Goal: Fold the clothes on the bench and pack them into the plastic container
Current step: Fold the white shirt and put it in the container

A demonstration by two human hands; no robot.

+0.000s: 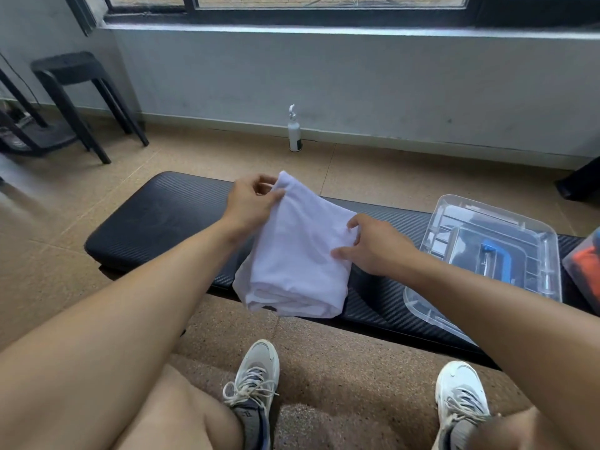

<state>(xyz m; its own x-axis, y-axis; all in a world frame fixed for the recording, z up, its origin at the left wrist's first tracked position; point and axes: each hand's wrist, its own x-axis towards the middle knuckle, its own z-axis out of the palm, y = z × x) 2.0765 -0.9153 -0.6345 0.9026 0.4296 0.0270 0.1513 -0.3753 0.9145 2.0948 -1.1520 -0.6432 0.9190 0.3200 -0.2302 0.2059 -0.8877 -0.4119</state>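
Pinching the far left corner of a white garment (297, 251), the left hand (250, 207) has its thumb and curled fingers closed on the cloth and lifts that corner off the black padded bench (156, 219). At about three o'clock from it, the right hand (373, 243) rests on the garment's right edge, fingers bent, with thumb and forefinger nipping the fabric between them.

The garment is already folded into a thick, roughly rectangular bundle. Its near end lies at six o'clock, with stacked layers showing along the fold and a small dark tag peeking out at the lower left; that end overhangs the bench's near edge slightly. Its far end rises toward twelve o'clock, where the left hand holds it up.

At three o'clock from the garment, on the same bench, lies a clear plastic lid (487, 251) with a blue handle (501, 258). Just beyond it at the frame's right edge is the clear plastic container (581, 267), with orange cloth inside. A white bottle (294, 133) stands on the floor at twelve o'clock, by the wall.
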